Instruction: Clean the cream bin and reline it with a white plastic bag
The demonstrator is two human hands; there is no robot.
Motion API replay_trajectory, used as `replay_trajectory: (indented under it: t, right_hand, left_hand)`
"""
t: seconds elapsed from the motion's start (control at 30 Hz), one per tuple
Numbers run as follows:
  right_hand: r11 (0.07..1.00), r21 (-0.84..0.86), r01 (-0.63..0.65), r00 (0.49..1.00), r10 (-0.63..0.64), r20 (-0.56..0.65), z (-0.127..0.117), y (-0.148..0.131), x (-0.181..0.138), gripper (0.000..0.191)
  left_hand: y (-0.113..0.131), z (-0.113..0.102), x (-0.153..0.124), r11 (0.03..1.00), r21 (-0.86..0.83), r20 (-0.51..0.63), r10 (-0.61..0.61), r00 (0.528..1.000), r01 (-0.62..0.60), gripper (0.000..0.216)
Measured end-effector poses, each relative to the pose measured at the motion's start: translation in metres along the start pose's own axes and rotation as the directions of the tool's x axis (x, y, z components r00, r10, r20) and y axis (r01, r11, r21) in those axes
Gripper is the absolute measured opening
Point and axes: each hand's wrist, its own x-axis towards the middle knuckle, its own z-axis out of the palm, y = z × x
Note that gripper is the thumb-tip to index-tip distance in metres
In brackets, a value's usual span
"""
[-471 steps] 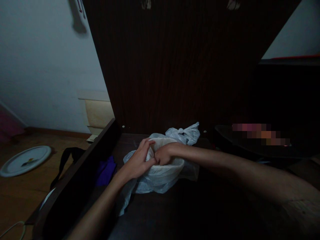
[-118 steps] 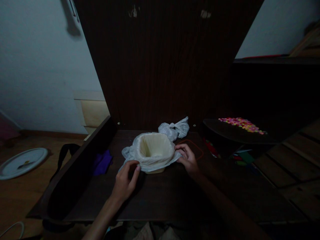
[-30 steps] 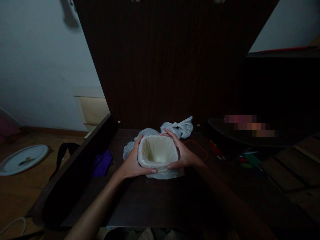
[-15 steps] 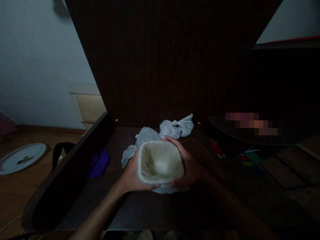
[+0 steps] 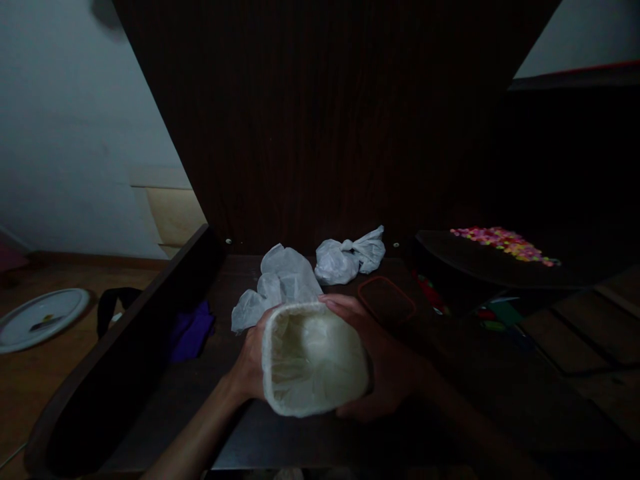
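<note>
A small squarish waste bin [image 5: 316, 360], lined with a thin whitish plastic bag folded over its rim, is held between both hands, its mouth facing me. My left hand [image 5: 250, 365] closes round its left side. Around the right side wraps my right hand [image 5: 387, 363], fingers over the far corner and thumb by the near edge. No contents show inside the liner. Just beyond the bin lie a crumpled white plastic bag [image 5: 287, 273] and a knotted white plastic bag [image 5: 337, 262]. A thin orange-red frame [image 5: 411, 299] rests right of them, near my right hand.
The dark wooden surface [image 5: 280, 440] has a raised side board [image 5: 115, 353] at left and a tall back panel [image 5: 320, 133]. Purple cloth [image 5: 191, 332] lies by the side board. At right, a dark curved ledge [image 5: 445, 257] bears a colourful beaded item [image 5: 505, 243].
Both hands have brought the bin nearer to me and slightly left, tilting its mouth. More of the crumpled bag and orange-red frame now shows behind it.
</note>
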Motion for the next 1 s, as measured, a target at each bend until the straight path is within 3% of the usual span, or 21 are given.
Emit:
replay_trajectory:
  t: [0.13, 0.23, 0.3, 0.37, 0.47, 0.57, 0.63, 0.87, 1.0]
  right_hand:
    - [0.998, -0.018, -0.053, 0.998, 0.053, -0.021, -0.014, -0.002, 0.002, 0.135]
    - [0.972, -0.079, -0.220, 0.958, 0.200, -0.205, -0.034, 0.013, -0.003, 0.122]
    - [0.882, -0.141, -0.449, 0.851, 0.374, -0.369, -0.047, 0.033, -0.012, 0.103]
    - [0.712, -0.206, -0.672, 0.700, 0.519, -0.490, -0.057, 0.057, -0.026, 0.102]
    - [0.467, -0.280, -0.839, 0.543, 0.695, -0.472, -0.062, 0.088, -0.052, 0.113]
    - [0.319, -0.326, -0.890, 0.443, 0.776, -0.449, -0.056, 0.105, -0.073, 0.122]
    - [0.282, -0.340, -0.897, 0.417, 0.796, -0.439, -0.049, 0.109, -0.082, 0.121]
    - [0.268, -0.389, -0.882, 0.447, 0.740, -0.502, -0.039, 0.110, -0.089, 0.113]
    - [0.333, -0.273, -0.903, 0.430, 0.728, -0.534, -0.048, 0.097, -0.084, 0.101]
  left_hand:
    - [0.001, -0.001, 0.005, 0.968, 0.112, -0.049, 0.233, 0.971, -0.226, 0.081]
    - [0.004, -0.001, 0.010, 0.953, 0.150, -0.087, 0.280, 0.956, -0.265, 0.099]
    - [0.007, 0.000, 0.012, 0.963, 0.141, -0.091, 0.244, 0.965, -0.230, 0.109]
    - [0.009, 0.001, 0.014, 0.979, 0.148, -0.101, 0.157, 0.982, -0.141, 0.111]
    - [0.012, 0.004, 0.017, 0.983, 0.184, -0.125, 0.036, 0.992, -0.013, 0.102]
    - [0.015, 0.005, 0.021, 0.988, 0.155, -0.132, 0.014, 0.991, 0.007, 0.097]
    - [0.018, 0.005, 0.023, 0.995, 0.102, -0.121, -0.008, 0.993, 0.020, 0.095]
    - [0.022, 0.002, 0.029, 0.997, 0.044, -0.061, -0.067, 0.996, 0.070, 0.098]
    - [0.022, 0.001, 0.029, 0.996, 0.051, -0.044, -0.070, 0.997, 0.072, 0.103]
